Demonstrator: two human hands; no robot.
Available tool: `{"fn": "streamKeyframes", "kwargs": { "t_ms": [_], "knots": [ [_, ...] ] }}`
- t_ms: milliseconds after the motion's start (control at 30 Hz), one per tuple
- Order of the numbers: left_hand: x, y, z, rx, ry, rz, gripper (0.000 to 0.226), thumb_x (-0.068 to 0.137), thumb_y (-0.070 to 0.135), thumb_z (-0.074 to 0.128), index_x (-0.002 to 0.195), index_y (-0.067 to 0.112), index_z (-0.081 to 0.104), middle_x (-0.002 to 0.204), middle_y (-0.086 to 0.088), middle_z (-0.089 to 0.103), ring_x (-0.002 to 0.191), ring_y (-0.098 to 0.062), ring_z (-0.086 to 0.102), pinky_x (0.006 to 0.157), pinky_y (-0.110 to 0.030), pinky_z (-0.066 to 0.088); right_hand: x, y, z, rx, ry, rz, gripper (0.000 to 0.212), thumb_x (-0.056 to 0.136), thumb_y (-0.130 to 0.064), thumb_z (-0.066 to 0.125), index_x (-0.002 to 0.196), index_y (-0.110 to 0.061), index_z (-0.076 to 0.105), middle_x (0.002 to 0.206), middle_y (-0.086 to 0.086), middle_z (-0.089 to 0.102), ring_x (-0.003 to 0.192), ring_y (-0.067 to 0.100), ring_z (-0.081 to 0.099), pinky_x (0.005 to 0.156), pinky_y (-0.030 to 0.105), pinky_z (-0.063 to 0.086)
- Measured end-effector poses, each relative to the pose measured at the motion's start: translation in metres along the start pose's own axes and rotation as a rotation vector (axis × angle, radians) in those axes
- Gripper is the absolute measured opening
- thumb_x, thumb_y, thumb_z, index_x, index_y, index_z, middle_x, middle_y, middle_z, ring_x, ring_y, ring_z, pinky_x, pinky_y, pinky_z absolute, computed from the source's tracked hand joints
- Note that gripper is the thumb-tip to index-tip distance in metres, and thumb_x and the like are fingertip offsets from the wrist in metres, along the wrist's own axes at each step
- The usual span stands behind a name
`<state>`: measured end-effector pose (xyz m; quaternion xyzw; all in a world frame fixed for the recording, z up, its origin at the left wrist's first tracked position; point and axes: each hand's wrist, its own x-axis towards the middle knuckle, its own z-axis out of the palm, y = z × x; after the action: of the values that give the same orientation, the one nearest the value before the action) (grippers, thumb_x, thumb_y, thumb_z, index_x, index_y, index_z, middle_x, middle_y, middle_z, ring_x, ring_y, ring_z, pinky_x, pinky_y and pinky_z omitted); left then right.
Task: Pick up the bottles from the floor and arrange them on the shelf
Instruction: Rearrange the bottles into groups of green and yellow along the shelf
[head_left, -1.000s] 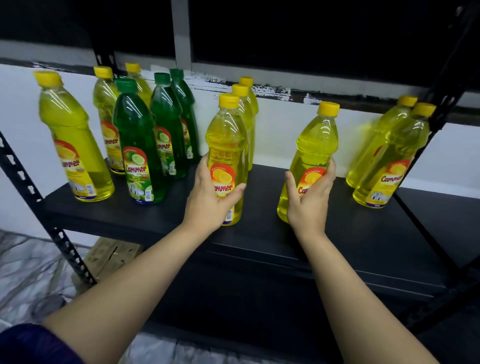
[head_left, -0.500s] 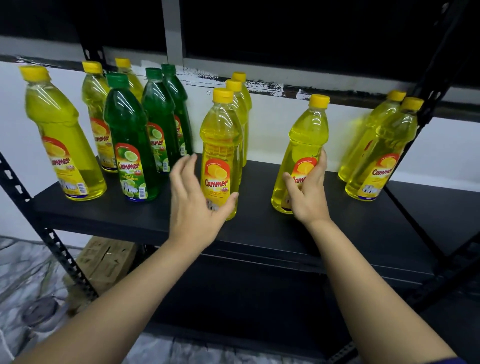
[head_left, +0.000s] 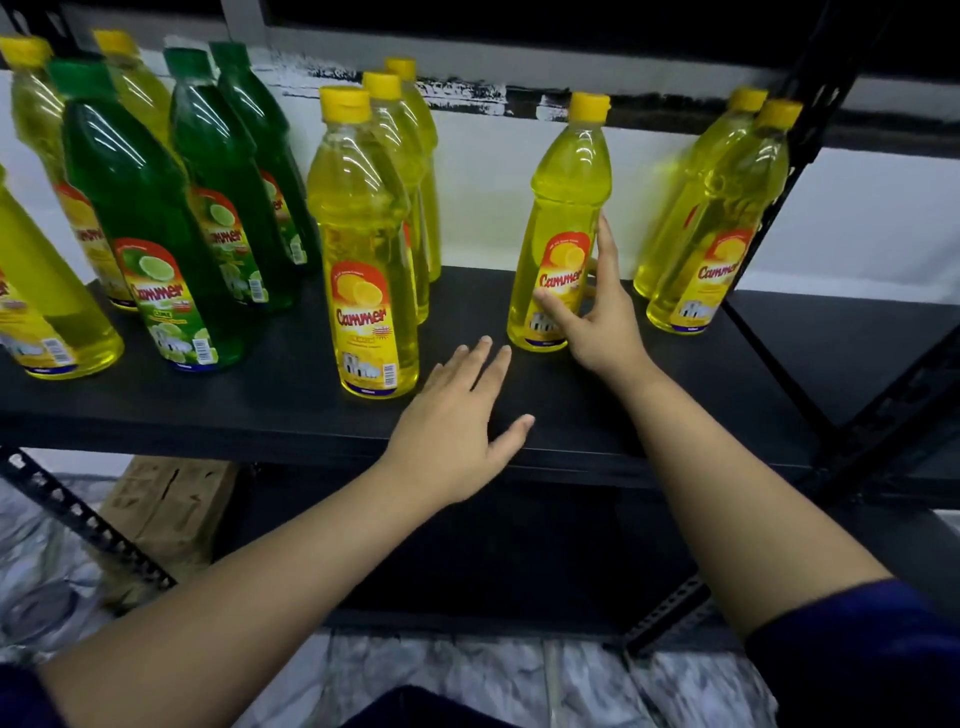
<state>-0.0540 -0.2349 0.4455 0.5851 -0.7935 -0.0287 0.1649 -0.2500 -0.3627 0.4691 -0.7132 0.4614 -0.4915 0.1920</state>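
Several yellow and green "Cammer" bottles stand upright on the black shelf (head_left: 260, 410). My right hand (head_left: 597, 322) touches the lower right side of a lone yellow bottle (head_left: 566, 208), fingers straight up along it and thumb across its label. My left hand (head_left: 457, 415) hovers open, palm down, over the shelf's front, just right of another yellow bottle (head_left: 363, 249) and not touching it. Green bottles (head_left: 145, 218) stand in a row at the left. A pair of yellow bottles (head_left: 727, 208) stands at the right.
Black diagonal braces (head_left: 883, 415) cross the shelf's right end. A perforated post (head_left: 88, 525) slants at the lower left. A cardboard box (head_left: 166, 514) sits under the shelf on the marble floor (head_left: 467, 675). A white wall lies behind the bottles.
My left hand let go of the front yellow bottle and moved right and down over the shelf. My right hand loosened on its bottle. The camera moved closer.
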Motion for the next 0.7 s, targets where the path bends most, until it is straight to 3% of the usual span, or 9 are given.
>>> {"fn": "streamKeyframes", "kwargs": {
  "t_ms": [67,167,333,433,567,700],
  "knots": [
    [0.017,0.004,0.002,0.066,-0.120,-0.071,0.084,0.100,0.072,0.028,0.166,0.022,0.013,0.174,-0.004,0.007,0.161,-0.025,0.006,0.130,-0.044,0.010,0.012,0.005,0.000,-0.005,0.030,0.005,0.100,0.097,-0.035,0.077,0.169,-0.029,0.009,0.141,-0.017,0.050,0.112,-0.032,0.048,0.093,0.002,0.044],
    [0.041,0.009,0.000,0.075,-0.261,-0.154,0.088,0.096,0.079,0.022,0.166,0.026,0.013,0.174,0.000,0.005,0.161,-0.022,0.001,0.130,-0.047,0.003,0.032,0.016,0.002,-0.001,0.044,0.003,0.099,0.096,-0.035,0.078,0.169,-0.023,0.011,0.144,-0.013,0.048,0.111,-0.030,0.048,0.091,0.001,0.042],
    [0.066,0.012,0.003,0.099,-0.330,-0.211,0.091,0.092,0.085,0.021,0.165,0.035,0.005,0.174,0.005,-0.004,0.161,-0.020,-0.006,0.129,-0.050,-0.002,0.065,0.035,0.009,0.022,0.010,0.001,0.097,0.097,-0.035,0.076,0.168,-0.024,0.010,0.148,-0.010,0.047,0.121,0.001,0.051,0.084,-0.009,0.036],
    [0.074,0.012,0.008,0.098,-0.318,-0.242,0.092,0.089,0.087,0.020,0.165,0.037,0.004,0.174,0.007,-0.005,0.160,-0.018,-0.009,0.129,-0.050,-0.003,0.080,0.046,0.016,0.031,0.004,-0.023,0.097,0.097,-0.036,0.075,0.168,-0.026,0.010,0.158,-0.003,0.046,0.126,0.004,0.051,0.090,-0.001,0.039],
    [0.074,0.009,0.012,0.088,-0.290,-0.243,0.093,0.088,0.088,0.019,0.164,0.039,0.001,0.173,0.010,-0.008,0.160,-0.016,-0.012,0.129,-0.048,-0.004,0.092,0.058,0.023,0.042,0.012,-0.033,0.096,0.098,-0.038,0.074,0.168,-0.032,0.008,0.161,-0.002,0.043,0.136,0.012,0.052,0.105,0.023,0.046],
    [0.075,0.005,0.014,0.059,-0.273,-0.221,0.093,0.088,0.088,0.021,0.165,0.038,0.003,0.174,0.009,-0.007,0.160,-0.016,-0.011,0.129,-0.048,-0.005,0.105,0.063,0.026,0.044,0.018,-0.006,0.096,0.098,-0.037,0.074,0.168,-0.030,0.008,0.162,-0.001,0.043,0.134,0.014,0.053,0.103,0.024,0.046]
  ]
}}
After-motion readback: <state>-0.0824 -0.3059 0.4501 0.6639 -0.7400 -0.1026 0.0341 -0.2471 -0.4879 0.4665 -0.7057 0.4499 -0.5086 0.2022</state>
